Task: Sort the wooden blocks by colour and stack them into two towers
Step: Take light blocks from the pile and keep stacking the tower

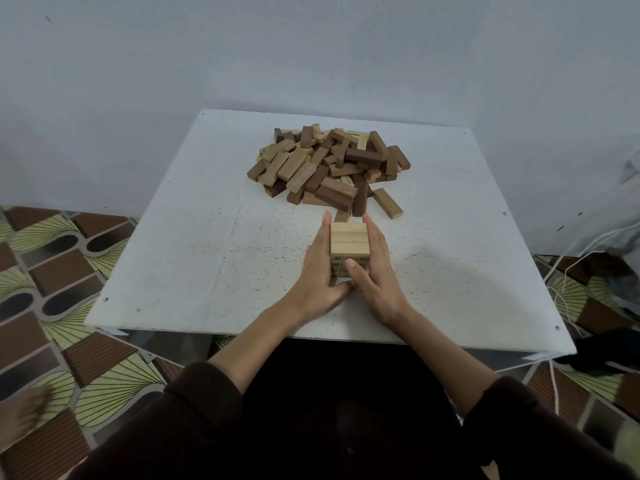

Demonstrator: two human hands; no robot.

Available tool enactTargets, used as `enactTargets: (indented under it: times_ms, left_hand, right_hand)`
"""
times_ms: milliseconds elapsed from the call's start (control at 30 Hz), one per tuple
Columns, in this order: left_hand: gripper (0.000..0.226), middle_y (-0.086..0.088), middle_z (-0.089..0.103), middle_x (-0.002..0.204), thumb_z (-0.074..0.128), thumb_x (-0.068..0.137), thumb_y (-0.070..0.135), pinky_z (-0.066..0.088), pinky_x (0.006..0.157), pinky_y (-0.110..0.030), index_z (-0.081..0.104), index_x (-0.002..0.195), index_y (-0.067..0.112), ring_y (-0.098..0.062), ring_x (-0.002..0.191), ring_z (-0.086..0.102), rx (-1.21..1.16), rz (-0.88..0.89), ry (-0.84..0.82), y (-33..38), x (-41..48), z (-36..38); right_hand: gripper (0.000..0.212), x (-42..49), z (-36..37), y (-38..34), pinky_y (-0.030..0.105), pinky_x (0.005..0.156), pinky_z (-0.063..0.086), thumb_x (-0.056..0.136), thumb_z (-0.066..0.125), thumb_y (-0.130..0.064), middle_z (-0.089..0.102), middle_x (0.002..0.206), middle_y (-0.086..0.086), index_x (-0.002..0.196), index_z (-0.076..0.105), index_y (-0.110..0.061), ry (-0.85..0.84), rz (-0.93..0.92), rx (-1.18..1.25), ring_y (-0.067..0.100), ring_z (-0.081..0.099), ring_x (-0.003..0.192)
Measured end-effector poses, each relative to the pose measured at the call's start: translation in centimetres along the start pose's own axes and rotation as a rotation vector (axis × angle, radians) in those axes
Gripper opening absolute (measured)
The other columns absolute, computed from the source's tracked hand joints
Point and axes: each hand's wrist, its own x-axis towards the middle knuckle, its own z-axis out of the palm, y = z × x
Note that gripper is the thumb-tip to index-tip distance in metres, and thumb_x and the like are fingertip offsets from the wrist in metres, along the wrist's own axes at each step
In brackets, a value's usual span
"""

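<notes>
White table (207, 237), speckled and scuffed, is sitting against a pale wall (311, 46); working at its near-centre.

- Light tower (349, 242) is standing at frame centre, just below the pile. Top layer is showing three pale blocks side by side. Lower layers are facing me end-on with dark print; I cannot count them behind my thumbs.
- Left hand (320, 271) is lying flat against the tower's left face, fingers straight and together, thumb tucked low near the base. Gripping nothing, only pressing.
- Right hand (377, 275) is mirroring it on the right face, fingers straight, thumb resting across the front. Carrying no block either.
- Reading the step: I am squaring up the pale tower between both palms, aligning the layers.
- Mixed pile (329, 168) is lying in the upper-middle of the frame, dark and pale blocks jumbled. One pale block (388, 202) is lying loose at the pile's lower right edge, near my right fingertips.
- No dark tower is showing anywhere; judging the task as early.
- Next move is calling for easing both palms off without nudging the stack, then reaching up for a pale block and laying it crosswise to the top layer.
- Patterned floor tiles (52, 271) are showing at left, a white cord (568, 265) trailing at right.
</notes>
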Motion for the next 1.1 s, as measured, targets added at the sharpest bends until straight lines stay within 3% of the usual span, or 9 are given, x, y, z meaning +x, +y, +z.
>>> enactTargets:
  times_ms: [600,700,733,800,900,1000,1100]
  left_hand:
    - [0.107,0.018,0.009,0.155,0.065,0.071,0.042,0.031,0.112,-0.05,-0.014,0.142,0.055,-0.02,0.141,0.024,-0.041,-0.031,-0.021,0.8,-0.5,-0.2]
    - [0.108,0.018,0.009,0.155,0.067,0.072,0.032,0.034,0.11,-0.048,-0.012,0.142,0.055,-0.018,0.141,0.024,-0.087,-0.051,-0.059,0.9,-0.7,-0.5]
    - [0.109,0.02,0.008,0.154,0.067,0.073,0.022,0.035,0.111,-0.043,-0.011,0.143,0.054,-0.012,0.142,0.023,-0.117,-0.058,-0.073,0.9,-0.8,-0.8]
    - [0.109,0.026,0.002,0.151,0.063,0.079,0.0,0.032,0.107,-0.019,-0.008,0.146,0.048,0.005,0.139,0.014,-0.136,-0.079,-0.084,1.2,-1.1,-1.6]
    - [0.104,0.022,0.008,0.153,0.066,0.08,-0.006,0.029,0.096,-0.001,0.001,0.15,0.035,0.005,0.137,0.012,0.015,-0.044,0.069,1.7,-0.7,-4.0]
    - [0.076,0.005,0.036,0.139,0.054,0.081,-0.012,0.031,0.108,-0.018,0.027,0.145,0.019,-0.002,0.127,0.031,0.21,0.039,0.245,1.9,2.0,-6.9]
    - [0.045,-0.003,0.051,0.127,0.053,0.088,-0.006,0.038,0.102,-0.021,0.05,0.13,0.009,-0.01,0.117,0.045,0.351,0.094,0.323,2.5,6.0,-9.6]
  right_hand:
    - [0.077,0.3,0.2,0.3,0.044,0.117,0.02,0.089,0.031,-0.054,0.013,0.156,-0.001,0.151,0.005,-0.016,0.022,-0.002,0.0,0.009,0.014,0.142]
    - [0.079,0.3,0.1,0.5,0.046,0.117,0.018,0.089,0.032,-0.055,0.012,0.156,-0.002,0.152,0.004,-0.016,0.025,-0.01,0.003,0.01,0.012,0.143]
    - [0.079,0.3,0.1,0.6,0.048,0.117,0.018,0.089,0.032,-0.056,0.013,0.156,-0.001,0.152,0.005,-0.016,0.036,-0.011,0.012,0.011,0.012,0.143]
    - [0.075,0.4,-0.3,0.6,0.049,0.115,0.022,0.089,0.031,-0.055,0.017,0.155,-0.001,0.151,0.01,-0.018,0.087,-0.02,0.048,0.012,0.018,0.142]
    - [0.058,1.9,-1.9,-0.1,0.033,0.109,0.033,0.093,0.031,-0.043,0.031,0.147,-0.001,0.146,0.025,-0.02,0.242,-0.056,0.083,0.007,0.034,0.132]
    - [0.039,5.6,-4.6,-1.2,0.012,0.098,0.035,0.096,0.042,-0.015,0.045,0.127,-0.003,0.135,0.044,-0.011,0.342,-0.056,-0.018,0.009,0.044,0.118]
    - [0.031,11.1,-6.8,-1.7,0.006,0.085,0.032,0.09,0.046,0.003,0.054,0.106,-0.001,0.116,0.06,-0.006,0.285,-0.132,-0.221,0.018,0.048,0.104]
